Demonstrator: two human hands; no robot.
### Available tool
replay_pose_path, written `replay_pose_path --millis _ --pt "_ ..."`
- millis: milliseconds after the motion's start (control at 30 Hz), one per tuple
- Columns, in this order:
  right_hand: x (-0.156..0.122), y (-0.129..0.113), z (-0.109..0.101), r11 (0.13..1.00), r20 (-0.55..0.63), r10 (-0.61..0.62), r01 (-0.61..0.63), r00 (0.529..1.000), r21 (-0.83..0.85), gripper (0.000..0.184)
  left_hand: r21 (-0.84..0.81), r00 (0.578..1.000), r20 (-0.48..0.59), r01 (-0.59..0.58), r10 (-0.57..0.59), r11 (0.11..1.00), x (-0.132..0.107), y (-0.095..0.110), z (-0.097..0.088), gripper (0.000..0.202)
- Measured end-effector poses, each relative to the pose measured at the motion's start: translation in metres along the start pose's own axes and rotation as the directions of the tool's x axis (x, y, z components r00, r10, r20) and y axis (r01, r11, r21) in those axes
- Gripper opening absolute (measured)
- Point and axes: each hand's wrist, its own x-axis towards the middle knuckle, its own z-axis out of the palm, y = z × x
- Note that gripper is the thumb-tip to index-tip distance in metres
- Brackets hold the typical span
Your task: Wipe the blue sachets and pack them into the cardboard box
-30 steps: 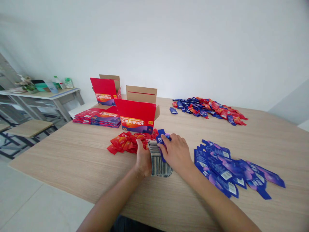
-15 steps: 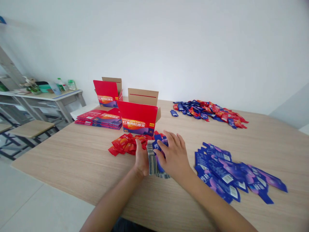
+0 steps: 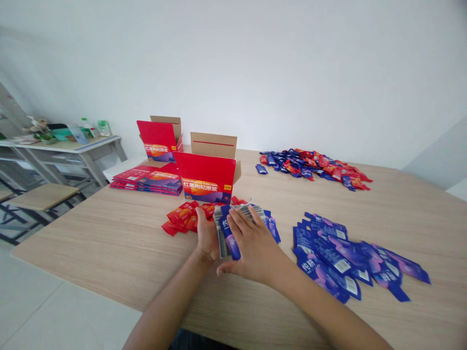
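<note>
A thick bundle of blue sachets (image 3: 229, 245) is between my hands, just in front of the open red carton. Its striped edges face up and left. My left hand (image 3: 208, 239) grips the bundle's left side, thumb raised; its other fingers are hidden. Across the top and right side lies my right hand (image 3: 253, 245), fingers stretched out and thumb apart, touching the bundle. More blue sachets (image 3: 272, 226) show behind the right hand. A heap of red sachets (image 3: 182, 217) lies left of the bundle, against the open red carton (image 3: 206, 170).
Flat blue sachets (image 3: 332, 262) are spread at the right. A mixed heap of red and blue sachets (image 3: 310, 165) lies near the wall. Folded red cartons (image 3: 146, 180) are stacked at the left, before a second open carton (image 3: 156, 138). Stools (image 3: 44, 197) stand beyond the table's left edge.
My right hand has flattened over the bundle, its thumb moving down and away. The bundle has shifted slightly left and spread, showing more striped edges and blue sachets on the right.
</note>
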Motion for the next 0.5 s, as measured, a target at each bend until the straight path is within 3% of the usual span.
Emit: replay_pose_path --millis 67,233,367,500 --pt "-0.004 -0.011 0.003 0.999 0.039 -0.016 0.017 0.999 -0.028 0.112 -0.001 0.999 -0.031 -0.015 0.015 1.0 0.0 0.007 -0.001 0.118" --pt "-0.012 -0.026 -0.002 0.996 0.158 -0.06 0.07 0.986 -0.057 0.093 0.01 0.999 -0.028 -0.03 0.031 0.999 -0.001 0.014 -0.004 0.118" --pt "-0.022 -0.022 -0.038 0.99 0.207 -0.086 0.06 0.975 0.128 0.059 0.041 0.997 0.004 -0.079 0.079 0.996 0.0 0.016 -0.006 0.111" --pt "-0.036 0.002 -0.071 0.973 0.119 0.079 -0.102 0.99 0.205 0.046 0.033 0.987 -0.042 -0.152 0.153 0.988 0.005 0.021 -0.014 0.1"
